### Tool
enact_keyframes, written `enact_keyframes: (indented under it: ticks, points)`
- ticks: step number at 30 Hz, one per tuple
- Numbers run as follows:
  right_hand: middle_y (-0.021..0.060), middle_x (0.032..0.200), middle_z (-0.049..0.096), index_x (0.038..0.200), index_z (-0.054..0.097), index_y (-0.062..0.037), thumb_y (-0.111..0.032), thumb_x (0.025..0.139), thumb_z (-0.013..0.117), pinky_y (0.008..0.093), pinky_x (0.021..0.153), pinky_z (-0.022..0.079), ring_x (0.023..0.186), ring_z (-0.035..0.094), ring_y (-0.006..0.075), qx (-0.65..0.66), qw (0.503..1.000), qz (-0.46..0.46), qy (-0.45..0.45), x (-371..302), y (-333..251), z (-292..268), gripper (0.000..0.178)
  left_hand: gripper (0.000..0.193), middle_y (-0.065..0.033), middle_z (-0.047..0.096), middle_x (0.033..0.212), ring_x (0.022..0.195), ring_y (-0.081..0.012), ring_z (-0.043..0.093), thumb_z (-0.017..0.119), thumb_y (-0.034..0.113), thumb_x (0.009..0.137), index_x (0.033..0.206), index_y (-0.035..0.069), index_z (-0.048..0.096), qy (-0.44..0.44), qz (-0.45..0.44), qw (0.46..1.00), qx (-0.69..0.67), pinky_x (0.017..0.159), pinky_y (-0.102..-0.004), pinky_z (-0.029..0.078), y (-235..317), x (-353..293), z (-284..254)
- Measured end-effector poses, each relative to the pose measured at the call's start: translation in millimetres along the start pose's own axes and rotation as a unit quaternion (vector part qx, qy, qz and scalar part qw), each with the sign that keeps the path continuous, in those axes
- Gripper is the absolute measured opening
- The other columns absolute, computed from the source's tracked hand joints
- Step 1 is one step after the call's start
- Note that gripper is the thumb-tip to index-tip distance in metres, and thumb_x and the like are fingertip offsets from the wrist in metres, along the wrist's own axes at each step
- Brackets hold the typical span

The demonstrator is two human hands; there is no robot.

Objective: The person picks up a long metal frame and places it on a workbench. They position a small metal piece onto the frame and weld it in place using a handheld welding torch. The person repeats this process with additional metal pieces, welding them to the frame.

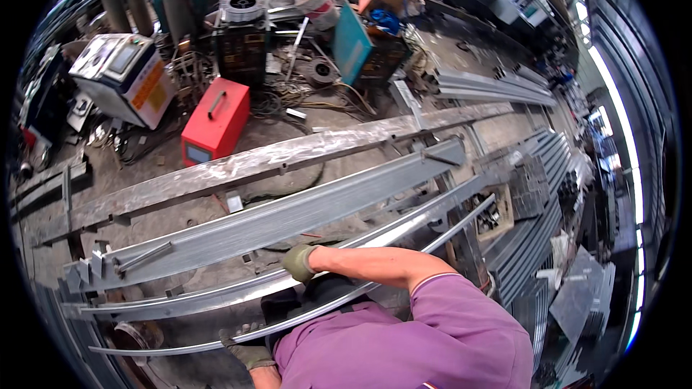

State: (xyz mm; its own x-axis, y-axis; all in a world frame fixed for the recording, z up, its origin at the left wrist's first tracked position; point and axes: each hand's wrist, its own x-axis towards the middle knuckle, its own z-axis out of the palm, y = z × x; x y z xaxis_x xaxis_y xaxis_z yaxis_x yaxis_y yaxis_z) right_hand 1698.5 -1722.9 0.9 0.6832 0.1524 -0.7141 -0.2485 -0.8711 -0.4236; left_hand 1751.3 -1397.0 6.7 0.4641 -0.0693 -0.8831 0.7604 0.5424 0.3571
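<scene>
My left hand [249, 353], in a grey-green work glove, has its fingers wrapped over a long, thin metal rail [158, 351]. This rail slants up to the right, across the front of my body. Farther out, my right hand [297, 264], gloved in green, is closed at the edge of a shiny metal channel [209, 295]. Its fingertips are turned out of sight, so what they hold is hidden. Beyond it a wider metal beam [245, 230] lies roughly parallel, with a loose short rod [146, 258] on its left end.
Past the beam runs a worn steel support [238, 162]. A red box-shaped machine [216, 122] and a white machine with a screen [122, 75] stand behind it, among cables. Stacked metal profiles [533, 209] and a box of small parts [496, 212] lie to the right.
</scene>
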Motion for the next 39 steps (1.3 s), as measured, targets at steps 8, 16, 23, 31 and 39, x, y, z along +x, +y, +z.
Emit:
enact_keyframes:
  ticks: [8, 16, 23, 31, 39]
  points:
    - [0.0170, 0.100, 0.081, 0.099, 0.086, -0.0083, -0.018, 0.078, 0.076, 0.0486, 0.081, 0.061, 0.098, 0.079, 0.0361, -0.050, 0.998, 0.023, 0.043, 11.6, -36.0, 35.5, 0.025, 0.065, -0.0095, 0.065, 0.072, 0.067, -0.0325, 0.062, 0.075, 0.073, 0.083, 0.066, 0.015, 0.051, 0.064, -0.015, 0.997, 0.052, 0.067, -0.0510, 0.053, 36.4, 27.0, -12.5]
    - [0.0153, 0.102, 0.082, 0.102, 0.085, -0.0093, -0.017, 0.083, 0.074, 0.0492, 0.079, 0.061, 0.098, 0.080, 0.0345, -0.030, 0.996, 0.057, 0.066, 19.4, -32.9, 46.1, 0.024, 0.065, -0.0098, 0.065, 0.069, 0.067, -0.0323, 0.063, 0.075, 0.073, 0.084, 0.065, 0.015, 0.052, 0.041, -0.002, 0.997, 0.065, 0.069, -0.0508, 0.054, 40.4, 38.5, -24.6]
    - [0.0200, 0.091, 0.080, 0.092, 0.083, -0.0061, -0.020, 0.072, 0.086, 0.0498, 0.074, 0.061, 0.088, 0.079, 0.0387, -0.012, 0.981, 0.096, 0.171, 11.8, -13.3, 67.3, 0.025, 0.065, -0.0094, 0.065, 0.068, 0.066, -0.0317, 0.063, 0.074, 0.073, 0.085, 0.065, 0.016, 0.053, 0.044, 0.002, 0.997, 0.069, 0.069, -0.0502, 0.054, 23.9, 31.6, -18.0]
    - [0.0201, 0.100, 0.078, 0.094, 0.080, -0.0080, -0.017, 0.079, 0.076, 0.0513, 0.081, 0.061, 0.096, 0.077, 0.0394, -0.007, 0.974, 0.106, 0.201, 34.8, 0.8, 83.6, 0.018, 0.059, -0.0154, 0.066, 0.081, 0.084, -0.0406, 0.068, 0.079, 0.065, 0.082, 0.085, 0.009, 0.064, 0.041, -0.020, 0.998, 0.033, 0.089, -0.0605, 0.058, 33.0, 46.4, -12.1]
    - [0.0201, 0.120, 0.074, 0.137, 0.065, -0.0101, -0.023, 0.078, 0.081, 0.0534, 0.099, 0.054, 0.112, 0.070, 0.0418, 0.009, 0.972, 0.146, 0.184, 14.1, -13.4, 58.8, 0.062, 0.043, -0.0128, 0.071, 0.080, 0.073, -0.0356, 0.073, 0.086, 0.044, 0.089, 0.108, 0.013, 0.062, 0.074, -0.008, 0.997, 0.012, 0.069, -0.0528, 0.064, 18.4, 70.2, -29.6]
